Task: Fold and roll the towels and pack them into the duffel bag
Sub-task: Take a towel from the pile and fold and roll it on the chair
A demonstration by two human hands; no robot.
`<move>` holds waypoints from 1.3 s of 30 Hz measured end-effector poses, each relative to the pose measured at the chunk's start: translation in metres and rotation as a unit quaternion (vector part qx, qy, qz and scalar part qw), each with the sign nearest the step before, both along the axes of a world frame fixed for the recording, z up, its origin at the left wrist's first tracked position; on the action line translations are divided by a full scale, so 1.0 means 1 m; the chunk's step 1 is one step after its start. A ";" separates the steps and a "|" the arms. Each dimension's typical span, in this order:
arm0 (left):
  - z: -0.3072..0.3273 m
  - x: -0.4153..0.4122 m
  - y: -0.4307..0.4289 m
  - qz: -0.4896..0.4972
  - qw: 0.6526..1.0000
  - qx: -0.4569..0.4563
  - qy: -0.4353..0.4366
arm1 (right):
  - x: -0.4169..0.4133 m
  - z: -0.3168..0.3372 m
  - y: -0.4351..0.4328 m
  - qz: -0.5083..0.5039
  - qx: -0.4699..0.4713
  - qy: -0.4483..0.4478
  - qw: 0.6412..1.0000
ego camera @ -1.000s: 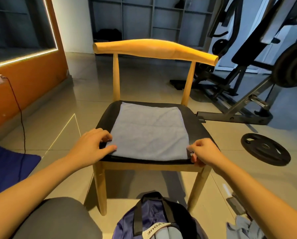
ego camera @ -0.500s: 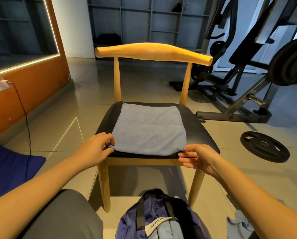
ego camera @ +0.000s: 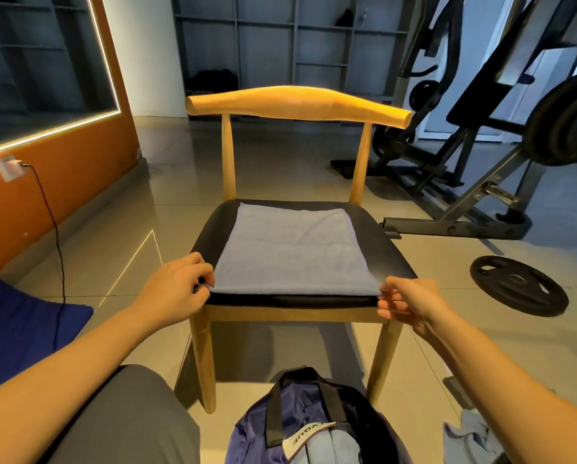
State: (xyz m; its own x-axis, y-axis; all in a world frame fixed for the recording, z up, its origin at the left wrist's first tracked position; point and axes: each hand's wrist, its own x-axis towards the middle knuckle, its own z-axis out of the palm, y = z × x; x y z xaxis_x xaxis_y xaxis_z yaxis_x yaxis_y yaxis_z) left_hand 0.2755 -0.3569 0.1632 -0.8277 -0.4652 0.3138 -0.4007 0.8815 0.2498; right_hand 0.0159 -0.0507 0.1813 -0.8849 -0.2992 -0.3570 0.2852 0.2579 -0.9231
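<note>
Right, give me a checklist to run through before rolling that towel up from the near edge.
1. Towel lies flat on the chair seat: ok.
2. Left hand pinches the near left corner: ok.
3. Right hand grips the near right corner: cannot tell, fingers touch the edge.
4. Near edge straight along the seat front: ok.
5. Bag open below the chair: ok.
6. Room left in the bag: cannot tell.

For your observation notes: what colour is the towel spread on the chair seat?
Light blue-grey, plain, no pattern. The towel shows best in the head view.
</note>
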 end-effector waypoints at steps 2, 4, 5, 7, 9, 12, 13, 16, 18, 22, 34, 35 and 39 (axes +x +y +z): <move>0.001 0.000 0.000 -0.026 0.999 -0.021 -0.005 | 0.004 -0.002 0.001 0.014 0.014 0.005 1.000; 0.000 -0.001 -0.002 -0.068 0.996 -0.044 -0.023 | 0.007 -0.004 0.001 0.033 0.014 0.003 0.999; -0.001 -0.001 -0.002 -0.082 0.995 -0.053 -0.037 | 0.007 -0.004 0.001 0.041 0.012 0.005 0.999; -0.003 -0.003 -0.001 -0.090 0.992 -0.068 -0.055 | 0.006 -0.006 0.003 0.057 0.004 0.022 0.998; -0.005 -0.005 -0.001 -0.089 0.991 -0.089 -0.045 | 0.007 -0.007 0.005 0.076 0.006 0.064 0.995; -0.003 -0.003 0.000 -0.084 0.994 -0.075 -0.010 | 0.012 -0.005 0.008 0.107 0.032 0.131 0.985; -0.002 -0.002 0.001 -0.083 0.995 -0.063 -0.001 | 0.013 -0.004 0.009 0.114 0.035 0.149 0.982; -0.001 -0.002 0.003 -0.074 0.997 0.016 0.019 | 0.017 -0.001 0.012 0.155 0.060 0.217 0.962; -0.001 -0.002 0.004 -0.057 0.996 0.063 0.041 | 0.019 -0.001 0.012 0.181 0.102 0.279 0.938; 0.007 -0.001 0.008 -0.031 0.986 0.138 0.085 | 0.024 0.000 0.012 0.166 0.177 0.417 0.876; 0.077 -0.021 0.014 -0.043 0.879 0.389 0.272 | 0.014 0.060 0.003 0.141 -0.128 0.316 0.929; 0.080 -0.028 0.013 -0.038 0.873 0.395 0.283 | 0.009 0.062 -0.002 0.133 -0.135 0.300 0.935; 0.088 -0.065 0.000 0.034 0.871 0.362 0.329 | -0.019 0.079 -0.033 0.119 -0.127 0.233 0.957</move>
State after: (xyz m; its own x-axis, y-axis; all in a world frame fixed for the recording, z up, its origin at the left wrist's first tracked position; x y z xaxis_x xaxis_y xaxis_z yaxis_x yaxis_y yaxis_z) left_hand 0.2105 -0.3570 0.2515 -0.5415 -0.7795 0.3150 -0.0053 0.3778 0.9259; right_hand -0.0035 -0.0838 0.2600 -0.8264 -0.5367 0.1703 -0.2112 0.0151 -0.9773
